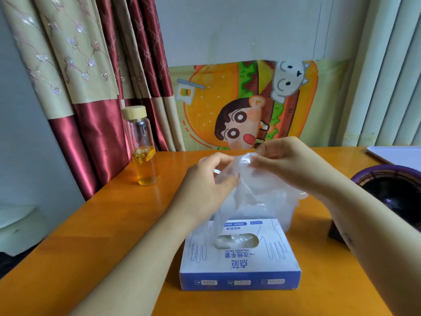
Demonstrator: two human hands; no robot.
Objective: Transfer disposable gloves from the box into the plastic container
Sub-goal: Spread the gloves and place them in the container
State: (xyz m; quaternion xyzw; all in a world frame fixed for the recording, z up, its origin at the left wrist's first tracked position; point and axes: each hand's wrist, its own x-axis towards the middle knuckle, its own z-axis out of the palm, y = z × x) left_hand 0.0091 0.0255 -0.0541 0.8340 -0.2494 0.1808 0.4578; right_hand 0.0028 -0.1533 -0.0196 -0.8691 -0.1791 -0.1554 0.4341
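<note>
A white and blue glove box (pixel 240 258) lies on the orange table, near the front, its oval opening facing up with clear gloves showing inside. Behind it stands a clear plastic container (pixel 288 215), mostly hidden by film. My left hand (pixel 209 176) and my right hand (pixel 280 156) are raised above the container, and both pinch the top of a clear disposable glove (pixel 241 179). The glove hangs down between them, its lower end trailing to the box opening.
A glass bottle (pixel 143 147) with yellow liquid and a wooden lid stands at the back left of the table (pixel 102 236). A dark round purple-rimmed object (pixel 391 185) sits at the right edge. A white flat thing (pixel 401 153) lies at the far right. Curtains and a cartoon poster stand behind.
</note>
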